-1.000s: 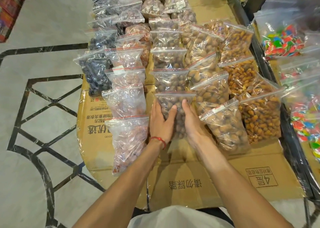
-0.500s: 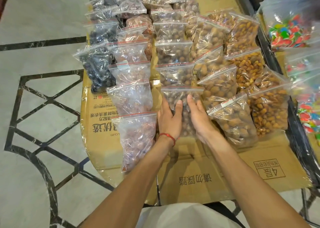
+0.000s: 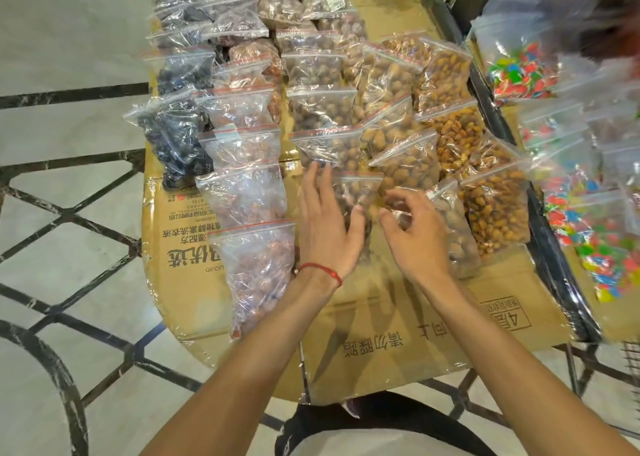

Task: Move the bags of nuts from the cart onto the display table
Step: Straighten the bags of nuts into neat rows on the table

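Note:
A clear zip bag of dark brown nuts (image 3: 358,192) lies nearest me in the middle row on the display table (image 3: 398,324), which is covered in flattened cardboard under plastic film. My left hand (image 3: 325,227) rests flat with straight fingers along the bag's left side. My right hand (image 3: 415,241) hovers just off the bag's right edge, fingers loosely curled and holding nothing. Several rows of similar bags run away from me.
A bag of reddish nuts (image 3: 256,268) lies left of my hands and a bag of pale nuts (image 3: 457,234) right of them. The cart's black rim (image 3: 550,248) borders the table on the right, with bags of coloured candy (image 3: 606,248) in it. Tiled floor lies to the left.
Both hands framed the brown-nut bag before. Now the right hand has lifted off it and curled its fingers, and the left has slid to the bag's left side.

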Motion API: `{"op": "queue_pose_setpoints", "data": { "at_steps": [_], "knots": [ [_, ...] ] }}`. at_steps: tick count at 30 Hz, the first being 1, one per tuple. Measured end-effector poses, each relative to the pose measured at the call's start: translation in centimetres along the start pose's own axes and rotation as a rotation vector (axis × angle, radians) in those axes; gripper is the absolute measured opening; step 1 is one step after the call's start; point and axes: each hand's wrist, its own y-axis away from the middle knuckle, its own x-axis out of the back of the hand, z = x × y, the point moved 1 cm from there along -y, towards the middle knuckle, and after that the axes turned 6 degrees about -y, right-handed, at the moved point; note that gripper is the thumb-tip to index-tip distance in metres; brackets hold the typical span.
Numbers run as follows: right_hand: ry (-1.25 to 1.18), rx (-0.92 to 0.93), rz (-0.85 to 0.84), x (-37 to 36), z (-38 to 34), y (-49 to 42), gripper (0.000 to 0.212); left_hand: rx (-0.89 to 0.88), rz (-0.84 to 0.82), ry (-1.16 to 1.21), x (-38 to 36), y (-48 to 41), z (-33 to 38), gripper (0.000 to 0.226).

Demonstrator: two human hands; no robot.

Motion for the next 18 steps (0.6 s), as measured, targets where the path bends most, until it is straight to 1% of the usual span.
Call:
{"op": "queue_pose_setpoints", "data": {
  "at_steps": [2, 4, 5, 7, 10, 12, 14, 18],
  "knots": [
    [0.216, 0.147, -0.022, 1.9, 0.0, 0.4, 0.04, -0.104, -0.032, -0.049, 0.4, 0.1, 0.3, 0.066],
    [0.464, 0.295, -0.013, 3.9, 0.2, 0.4, 0.043, -0.178, -0.071, -0.114, 0.9, 0.2, 0.7, 0.062],
    [0.555, 0.352, -0.004, 4.8, 0.7, 0.2, 0.044, -0.235, -0.069, -0.195, 1.0, 0.3, 0.9, 0.06],
    [0.662, 0.394, -0.007, 6.3, 1.7, -0.1, 0.045, -0.368, -0.058, -0.403, 1.2, 0.6, 1.3, 0.058],
    [0.719, 0.417, -0.026, 8.0, 3.3, -0.7, 0.048, -0.47, -0.113, -0.671, 0.8, 1.2, 2.2, 0.061],
    [0.716, 0.457, -0.041, 9.2, 4.6, -1.2, 0.047, -0.494, -0.14, -0.761, 0.0, 1.5, 3.1, 0.063],
    [0.722, 0.506, -0.061, 10.7, 6.1, -2.0, 0.045, -0.476, -0.145, -0.817, -1.2, 1.8, 4.4, 0.064],
    [0.661, 0.608, -0.121, 14.3, 9.1, -4.1, 0.045, -0.354, -0.151, -0.9, -4.3, 2.6, 7.9, 0.062]
  ]
}}
